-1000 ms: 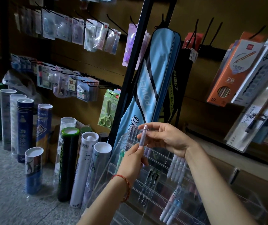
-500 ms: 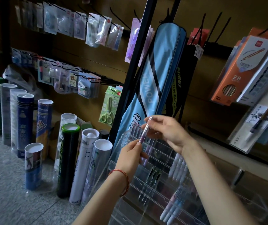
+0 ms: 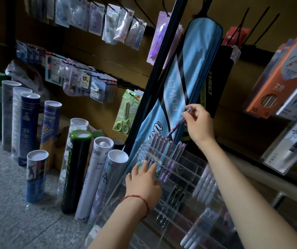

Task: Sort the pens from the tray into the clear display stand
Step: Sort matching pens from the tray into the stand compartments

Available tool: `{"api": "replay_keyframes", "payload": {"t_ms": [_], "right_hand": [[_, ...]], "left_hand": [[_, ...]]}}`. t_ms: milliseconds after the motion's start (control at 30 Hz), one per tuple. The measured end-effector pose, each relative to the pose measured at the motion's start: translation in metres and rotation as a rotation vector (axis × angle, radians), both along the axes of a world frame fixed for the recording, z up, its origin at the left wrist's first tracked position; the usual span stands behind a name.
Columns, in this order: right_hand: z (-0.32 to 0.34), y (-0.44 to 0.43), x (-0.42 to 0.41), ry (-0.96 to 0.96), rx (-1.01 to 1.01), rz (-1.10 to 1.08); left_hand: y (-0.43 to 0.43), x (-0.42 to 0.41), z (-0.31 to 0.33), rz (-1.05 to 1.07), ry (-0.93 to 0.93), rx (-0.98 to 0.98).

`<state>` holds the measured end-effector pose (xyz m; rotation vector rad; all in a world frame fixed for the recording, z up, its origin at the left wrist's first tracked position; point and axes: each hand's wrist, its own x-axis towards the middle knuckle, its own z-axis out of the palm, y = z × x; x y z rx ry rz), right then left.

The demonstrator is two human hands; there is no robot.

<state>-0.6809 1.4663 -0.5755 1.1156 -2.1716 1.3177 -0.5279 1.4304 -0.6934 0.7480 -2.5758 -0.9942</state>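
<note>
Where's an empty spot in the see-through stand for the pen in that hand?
In the clear stand, top-row pockets right of the purple pens look bare. So does the gap before the white pens lower down. The left end is crowded: pens fill it, and the left hand rests there. The right hand pinches the pen.

The left hand point(image 3: 144, 184) releases the pen point(image 3: 177, 125) and drops toward 7 o'clock, flat on the clear display stand point(image 3: 185, 169); the right hand point(image 3: 199, 123) alone pinches it, raised.

Display stand point(image 3: 185, 166): clear glossy plastic. Racket bag point(image 3: 185, 78): matt blue cloth. Floor point(image 3: 4, 203): rough speckled stone.
</note>
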Motion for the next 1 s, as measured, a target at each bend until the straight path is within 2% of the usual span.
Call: {"api": "replay_keyframes", "payload": {"t_ms": [100,200,367,567,800,1000], "right_hand": [[0.007,0.024,-0.001,0.098,-0.032,-0.034],[0.009,0.047,-0.003,0.132,0.062,-0.054],[-0.01,0.061,0.0,-0.197,0.242,0.083],[-0.017,0.061,0.004,-0.297,0.262,0.107],[-0.007,0.055,0.005,-0.132,0.607,0.048],[-0.009,0.048,0.004,-0.072,0.842,-0.064]], "left_hand": [[0.008,-0.007,0.007,-0.018,0.041,-0.029],[0.017,-0.015,0.013,-0.053,0.081,-0.022],[0.028,-0.02,0.016,-0.09,0.09,-0.025],[0.03,-0.015,0.016,-0.091,0.084,-0.014],[0.026,-0.014,0.017,-0.082,0.059,0.022],[0.029,-0.014,0.021,-0.099,0.064,0.035]]}}
